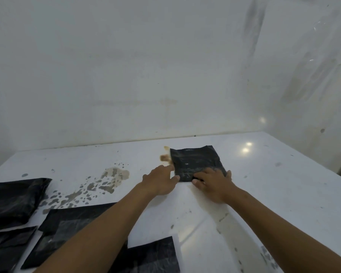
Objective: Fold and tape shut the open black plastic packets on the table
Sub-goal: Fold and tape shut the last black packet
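A small folded black plastic packet [195, 161] lies on the white table [274, 184] toward its far side. My left hand [160, 182] touches the packet's near left corner with straight fingers. My right hand [213, 183] lies flat on the packet's near edge, fingers spread over it and the thumb at its right side. Several more black packets lie at the near left: a bulging one [14, 201], a flat one [67, 229] partly under my left forearm, one [155, 255] at the front edge and one [6, 247] at the far left.
A white wall [165, 75] rises just behind the table, and another closes the right side. Brownish stains [165, 154] mark the table left of the small packet. Grey-brown splashes [106, 180] spread across the middle left.
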